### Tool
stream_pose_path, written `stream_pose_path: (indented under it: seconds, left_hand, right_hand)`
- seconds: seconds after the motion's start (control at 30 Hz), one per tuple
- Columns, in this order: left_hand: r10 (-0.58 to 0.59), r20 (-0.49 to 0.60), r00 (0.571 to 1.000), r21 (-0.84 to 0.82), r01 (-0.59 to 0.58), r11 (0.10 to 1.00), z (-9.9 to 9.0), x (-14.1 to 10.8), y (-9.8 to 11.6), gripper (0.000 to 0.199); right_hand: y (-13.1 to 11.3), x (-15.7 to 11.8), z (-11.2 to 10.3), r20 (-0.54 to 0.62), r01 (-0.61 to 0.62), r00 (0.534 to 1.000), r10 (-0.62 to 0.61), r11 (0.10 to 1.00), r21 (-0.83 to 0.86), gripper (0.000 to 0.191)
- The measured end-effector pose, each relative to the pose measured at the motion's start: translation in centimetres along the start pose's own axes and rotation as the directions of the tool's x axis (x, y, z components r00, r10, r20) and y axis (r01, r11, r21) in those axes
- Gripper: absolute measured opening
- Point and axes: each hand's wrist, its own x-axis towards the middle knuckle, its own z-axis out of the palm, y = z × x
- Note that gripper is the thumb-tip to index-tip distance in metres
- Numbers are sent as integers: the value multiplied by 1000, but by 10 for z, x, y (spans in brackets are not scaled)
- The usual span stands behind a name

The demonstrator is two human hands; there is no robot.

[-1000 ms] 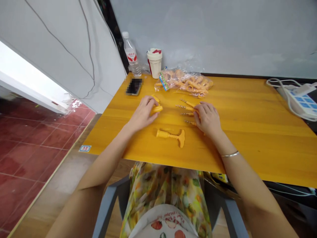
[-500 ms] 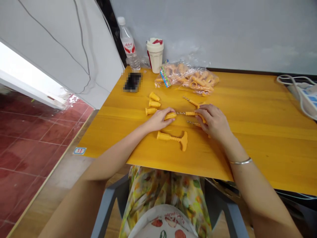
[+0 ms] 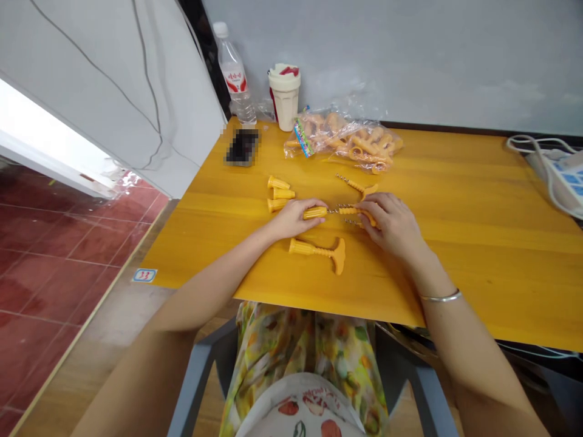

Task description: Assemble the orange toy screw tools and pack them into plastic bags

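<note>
A twisty metal screw (image 3: 333, 210) with yellow plastic ends sits just above the orange wooden bench (image 3: 473, 261). The left hand (image 3: 294, 220) and right hand (image 3: 392, 226) each hold one end in curled fingers.

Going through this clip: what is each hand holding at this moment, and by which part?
The left hand holds a ribbed yellow plastic sleeve by its body, at the tip of a twisted metal rod. The right hand grips the rod's yellow plastic end.
</note>
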Motion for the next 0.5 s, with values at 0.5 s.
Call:
stream_pose_path:
  seconds: [0.5]
  left_hand:
    - [230,-24,973,27,-229,973,-1,-3,14,24]
  right_hand:
    - [-27,-2,23,288,-391,919,270,527,755,48]
